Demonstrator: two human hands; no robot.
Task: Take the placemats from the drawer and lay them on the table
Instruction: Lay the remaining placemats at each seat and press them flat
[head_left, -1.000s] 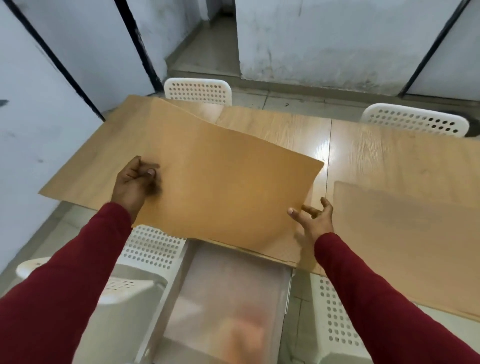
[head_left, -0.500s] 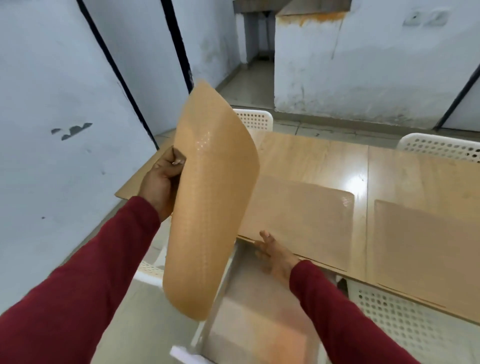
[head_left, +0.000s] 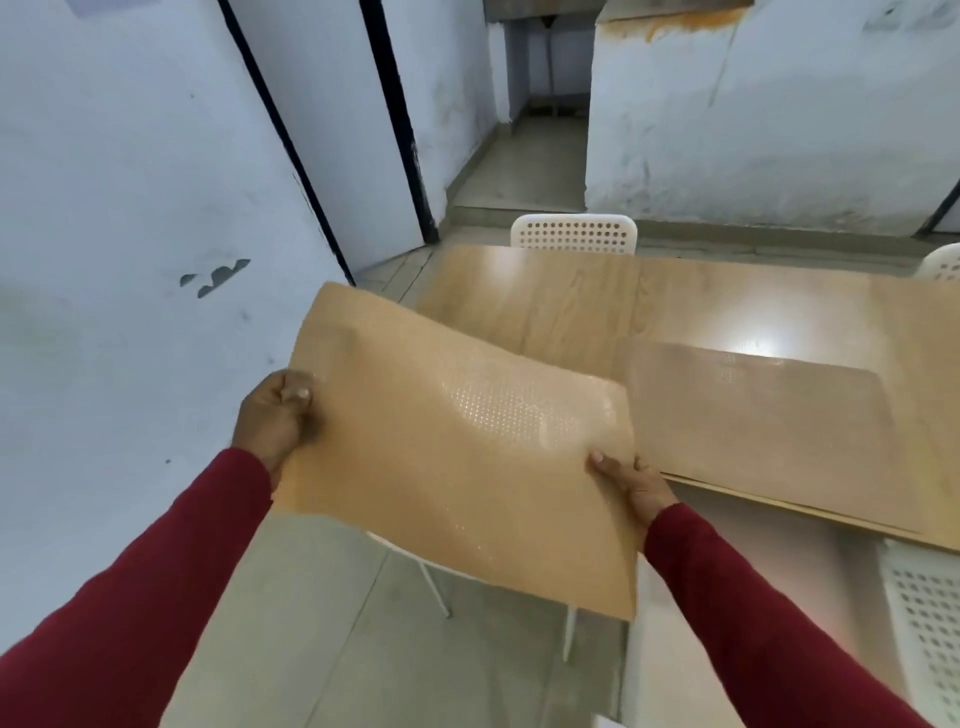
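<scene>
I hold a tan, dotted placemat (head_left: 457, 457) flat in the air, off the table's near left corner. My left hand (head_left: 275, 415) pinches its left edge. At the mat's right edge, my right hand (head_left: 631, 486) grips it with the thumb on top. A second tan placemat (head_left: 769, 421) lies flat on the wooden table (head_left: 545, 291), to the right of the one I hold. The drawer is hidden behind the held placemat and my arms.
A white perforated chair (head_left: 574, 235) stands at the table's far side, another (head_left: 943, 262) at the far right, and one (head_left: 930, 623) at the near right. Thin white chair legs (head_left: 434, 587) show under the held mat. A white wall (head_left: 130, 234) runs close on the left.
The placemat hung curled from my left hand alone half a second ago. Now my right hand has left the drawer and taken its right edge, and the mat is spread flat.
</scene>
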